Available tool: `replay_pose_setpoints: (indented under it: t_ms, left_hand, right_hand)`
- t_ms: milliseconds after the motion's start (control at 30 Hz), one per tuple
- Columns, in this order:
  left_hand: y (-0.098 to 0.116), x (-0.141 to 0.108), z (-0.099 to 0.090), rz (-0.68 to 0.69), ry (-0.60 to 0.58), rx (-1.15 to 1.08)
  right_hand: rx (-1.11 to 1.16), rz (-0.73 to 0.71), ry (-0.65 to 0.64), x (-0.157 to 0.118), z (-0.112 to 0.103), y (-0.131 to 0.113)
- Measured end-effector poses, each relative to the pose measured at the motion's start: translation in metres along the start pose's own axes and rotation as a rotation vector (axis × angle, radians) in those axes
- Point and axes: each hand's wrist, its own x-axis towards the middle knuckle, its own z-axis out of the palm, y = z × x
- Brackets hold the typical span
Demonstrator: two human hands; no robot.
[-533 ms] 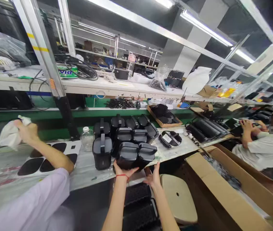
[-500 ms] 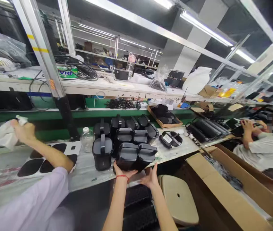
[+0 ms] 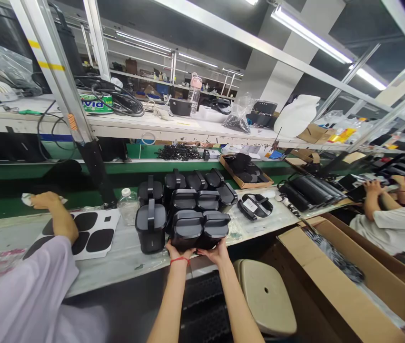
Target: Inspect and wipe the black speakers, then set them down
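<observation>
Snugly together on a black plastic box [image 3: 198,231]: left hand [image 3: 178,251], red string at the wrist, and right hand [image 3: 217,252], both pressed against its near lower edge, fingers spread, the box clamped between them. Whether the box is clear of the counter [image 3: 116,281], impossible to tell; position at the counter's front edge, near the middle, at the front of a tight cluster of similar boxes.

Likeliest trouble, as a judgement: a slip on smooth plastic, with support only low on the near side and no hand visible over the top. Also possible, a careless swing to the left and a knock against the tall handled box [image 3: 150,228] just beside it. Any drop past the front edge, probably onto the dark ribbed stack [image 3: 204,297] below or the beige stool [image 3: 264,297].

Box itself: matte black, two rounded lid halves side by side, a seam between them, no damage in view, underside hidden.

Farther out: a clear plastic bottle [image 3: 128,207] behind the handled box, a white sheet with black pads [image 3: 90,233] on the left, then a neighbouring worker's hand [image 3: 47,200] on a white cloth [image 3: 27,199], and an open cardboard box [image 3: 330,281] beyond the counter's front edge on the right.
</observation>
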Motion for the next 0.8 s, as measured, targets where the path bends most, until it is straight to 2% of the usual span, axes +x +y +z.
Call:
replay_pose_setpoints:
  t_ms: [100,300,467,567,700,800]
  left_hand:
    - [-0.002,-0.002,0.0,0.016,-0.039,-0.013]
    - [-0.01,-0.002,-0.001,0.072,-0.098,-0.02]
    - [-0.012,0.002,-0.007,0.074,-0.114,0.025]
    - [-0.012,0.004,-0.011,0.073,-0.105,0.066]
    - [-0.01,0.003,-0.02,0.063,-0.08,0.123]
    - [-0.009,-0.01,-0.044,0.03,-0.033,0.166]
  right_hand:
    - [-0.005,0.045,0.046,0.0,0.004,-0.007]
    - [-0.045,0.048,0.053,-0.002,0.015,-0.017]
    - [-0.114,0.081,0.06,-0.005,0.014,-0.011]
    - [-0.164,0.051,0.074,-0.007,0.008,-0.003]
    - [-0.264,0.006,0.142,-0.017,-0.018,0.022]
    - [-0.361,0.02,0.19,-0.049,-0.063,0.058]
